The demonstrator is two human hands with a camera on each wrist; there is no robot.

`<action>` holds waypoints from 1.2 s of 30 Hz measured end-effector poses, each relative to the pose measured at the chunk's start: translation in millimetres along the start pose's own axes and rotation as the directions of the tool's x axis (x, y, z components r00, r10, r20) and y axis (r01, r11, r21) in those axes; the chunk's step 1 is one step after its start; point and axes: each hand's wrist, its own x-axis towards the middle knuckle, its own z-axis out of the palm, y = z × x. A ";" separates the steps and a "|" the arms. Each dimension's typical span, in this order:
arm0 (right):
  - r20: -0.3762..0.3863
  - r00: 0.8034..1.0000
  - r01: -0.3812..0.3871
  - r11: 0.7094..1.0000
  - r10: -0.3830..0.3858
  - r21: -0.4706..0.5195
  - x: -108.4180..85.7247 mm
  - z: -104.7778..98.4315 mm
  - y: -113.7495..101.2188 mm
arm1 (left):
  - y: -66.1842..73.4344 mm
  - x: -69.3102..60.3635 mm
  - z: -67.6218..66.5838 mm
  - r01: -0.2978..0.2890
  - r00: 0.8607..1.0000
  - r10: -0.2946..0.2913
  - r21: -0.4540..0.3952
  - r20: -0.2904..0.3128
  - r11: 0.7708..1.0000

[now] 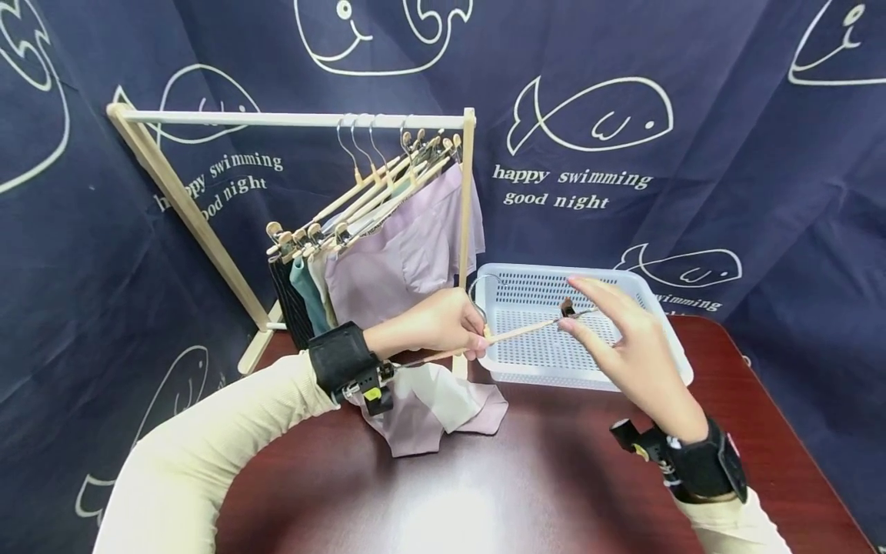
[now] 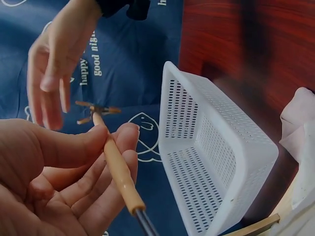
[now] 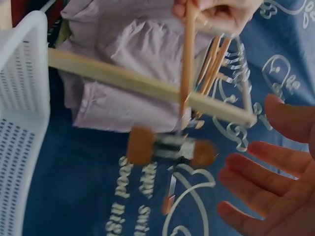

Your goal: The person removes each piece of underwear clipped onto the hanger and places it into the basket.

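My left hand (image 1: 443, 319) pinches the wooden bar of a clip hanger (image 1: 529, 328) near its middle, between thumb and fingers. Its metal hook rises beside the hand. At the hanger's right end sits a wood-and-metal clip (image 3: 167, 147) with nothing between its jaws. Close to that clip, my right hand (image 1: 633, 354) is spread with thumb and fingers apart; the right wrist view shows a gap between them. Below the left hand, a lilac and white garment (image 1: 415, 423) lies on the table. The hanger's left end is partly hidden by my left wrist gear.
A pale perforated basket (image 1: 674, 350) stands behind the hanger at right. At the back left, a wooden rack (image 1: 298, 119) carries several hangers with clipped garments, a lilac one (image 1: 401, 254) in front. The dark red table (image 1: 540, 477) extends toward me.
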 end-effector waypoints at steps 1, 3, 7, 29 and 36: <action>-0.022 0.999 0.031 0.999 -0.031 0.013 0.6 2.1 -4.3 | -0.5 -0.4 -0.1 0.012 1.000 -0.012 -0.025 -0.004 1.000; -0.055 0.994 0.096 0.994 -0.093 0.049 1.3 6.9 -13.6 | -1.5 -1.1 -0.4 0.032 0.999 -0.033 -0.068 -0.015 0.997; -0.071 0.972 0.230 0.966 -0.223 0.115 1.6 17.6 -33.5 | -1.8 -1.9 -1.6 0.084 0.996 -0.088 -0.181 -0.017 0.980; 0.151 0.840 0.464 0.834 -0.521 0.299 -19.2 82.7 -71.8 | -12.9 0.2 11.9 0.131 0.984 -0.175 -0.555 -0.027 0.822; 0.261 0.805 0.462 0.839 -0.532 0.287 -16.7 94.1 -72.8 | -6.5 7.1 8.5 0.149 0.977 -0.208 -0.570 -0.039 0.808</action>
